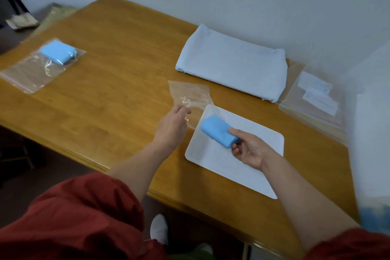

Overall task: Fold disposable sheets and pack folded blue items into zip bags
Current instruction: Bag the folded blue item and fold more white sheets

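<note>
Left hand (172,124) pinches the zip bag (190,93) by its near edge; right hand (250,148) grips the folded blue item (215,131), whose long axis points toward the bag just beyond.

Both forearms are extended forward, bare below red sleeves (84,207). The left hand (173,126) is held back-up, with the edge of a clear zip bag (190,93) pinched at its fingertips. The right hand (250,149) is turned palm-up, and a folded blue item (217,132) is gripped between thumb and fingers.
</note>
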